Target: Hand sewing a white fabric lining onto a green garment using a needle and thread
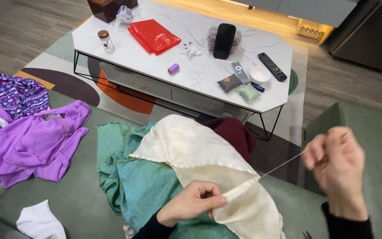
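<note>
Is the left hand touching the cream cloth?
Touching. The head view shows the left hand pinching the edge of the cream cloth between thumb and fingers, with no gap visible.

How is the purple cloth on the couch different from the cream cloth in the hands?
The purple cloth lies crumpled and untouched beside the person; the cream cloth is pinched at its edge by the left hand. A thread runs from the cream cloth to the right hand; none shows on the purple one. Both are soft fabric.
</note>
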